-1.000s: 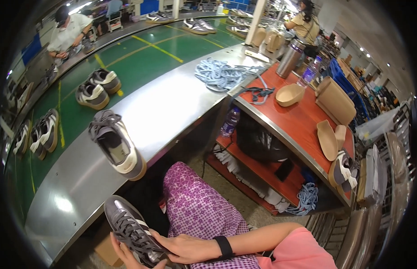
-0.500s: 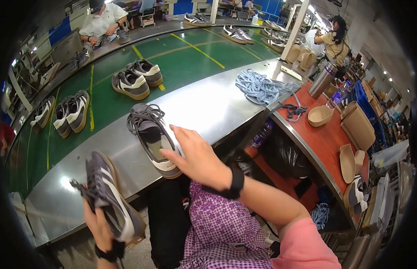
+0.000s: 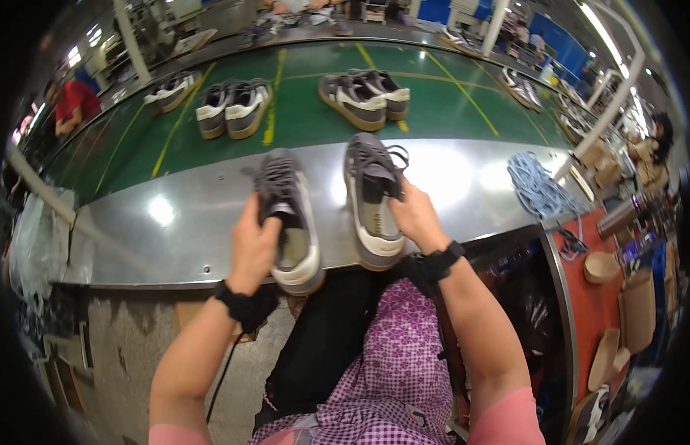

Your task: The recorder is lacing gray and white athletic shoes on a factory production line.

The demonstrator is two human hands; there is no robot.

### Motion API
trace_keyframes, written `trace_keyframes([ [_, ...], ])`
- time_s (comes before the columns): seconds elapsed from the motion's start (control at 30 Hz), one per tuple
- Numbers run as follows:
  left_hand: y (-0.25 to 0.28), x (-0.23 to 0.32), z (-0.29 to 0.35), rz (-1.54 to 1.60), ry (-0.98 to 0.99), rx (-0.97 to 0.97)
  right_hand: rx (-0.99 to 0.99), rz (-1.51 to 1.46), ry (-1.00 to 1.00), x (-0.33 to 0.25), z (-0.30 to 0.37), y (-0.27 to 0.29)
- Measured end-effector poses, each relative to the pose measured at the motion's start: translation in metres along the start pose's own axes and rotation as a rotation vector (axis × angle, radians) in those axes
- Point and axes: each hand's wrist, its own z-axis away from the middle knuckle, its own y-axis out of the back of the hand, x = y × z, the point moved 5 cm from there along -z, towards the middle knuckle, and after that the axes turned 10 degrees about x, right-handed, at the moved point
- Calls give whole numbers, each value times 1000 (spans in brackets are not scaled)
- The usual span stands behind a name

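Observation:
Two grey sneakers with pale heels and dark laces are side by side at the near edge of the metal ledge (image 3: 189, 245), toes pointing away. My left hand (image 3: 254, 241) is closed on the outer side of the left sneaker (image 3: 287, 182), thumb at its opening. That shoe's heel juts past the ledge edge. My right hand (image 3: 421, 215) grips the right sneaker (image 3: 369, 159) by the side of its collar, some fingers hidden. A lace loop stands up beside its tongue. Both shoes show a light insole.
Beyond the ledge lies a green conveyor belt (image 3: 300, 111) with several sneaker pairs (image 3: 366, 96). Pale blue laces (image 3: 541, 182) are heaped on the right. A red-topped table (image 3: 590, 297) holds a tan cup-shaped piece (image 3: 601, 267). Another person's hands (image 3: 280, 7) work across the belt.
My right hand has taken hold of the right sneaker's collar. The left sneaker has moved up beside it, now pointing away. The view has swung left.

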Motion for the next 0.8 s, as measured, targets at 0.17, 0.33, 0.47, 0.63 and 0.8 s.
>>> trace_keyframes([
  [0.17,0,-16,-18,345,298,-339,59,-92,-82,8,7,2],
  [0.33,34,-46,-110,-340,-73,-132,23,-13,-105,-6,8,8],
  [0.47,30,-57,-184,-753,-445,29,65,-53,-54,-9,10,8],
  [0.63,13,-74,-248,-1183,-496,-18,79,-7,-49,-14,14,10],
  [0.8,23,-95,-289,-1292,-325,-104,80,-26,-140,-21,18,11],
])
